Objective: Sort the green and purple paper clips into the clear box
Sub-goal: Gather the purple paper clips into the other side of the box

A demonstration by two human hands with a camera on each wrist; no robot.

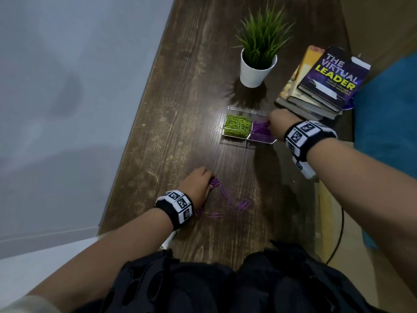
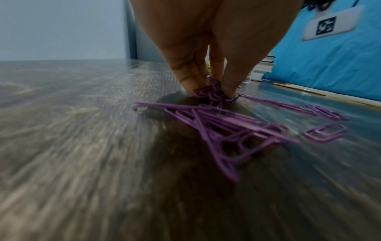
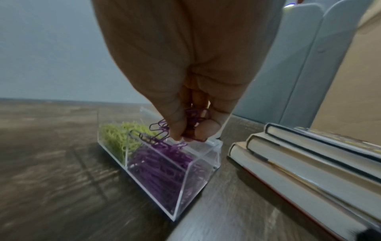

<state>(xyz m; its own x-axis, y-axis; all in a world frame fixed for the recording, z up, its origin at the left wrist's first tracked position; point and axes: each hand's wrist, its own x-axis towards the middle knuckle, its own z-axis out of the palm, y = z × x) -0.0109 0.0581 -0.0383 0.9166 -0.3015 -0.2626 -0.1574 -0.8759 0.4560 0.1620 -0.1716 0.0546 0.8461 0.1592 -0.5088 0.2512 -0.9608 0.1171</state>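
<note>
The clear box [image 1: 234, 141] [image 3: 185, 184] stands mid-table, green clips [image 1: 238, 127] [image 3: 115, 138] in its left compartment and purple clips [image 1: 261, 132] [image 3: 158, 169] in its right. My right hand [image 1: 278, 125] [image 3: 191, 128] hovers over the purple compartment and holds a bunch of purple clips [image 3: 163, 128] in its curled fingers. Nearer me, several loose purple clips [image 1: 228, 202] [image 2: 233, 130] lie on the wood. My left hand [image 1: 198, 184] [image 2: 212, 91] pinches a clump of them [image 2: 210, 93] against the table.
A potted plant [image 1: 257, 64] stands behind the box. A stack of books [image 1: 320, 82] [image 3: 309, 163] lies right of the box, close to my right hand. The table's left edge [image 1: 135, 123] runs along a grey wall. Blue fabric [image 1: 388, 114] lies beyond the right edge.
</note>
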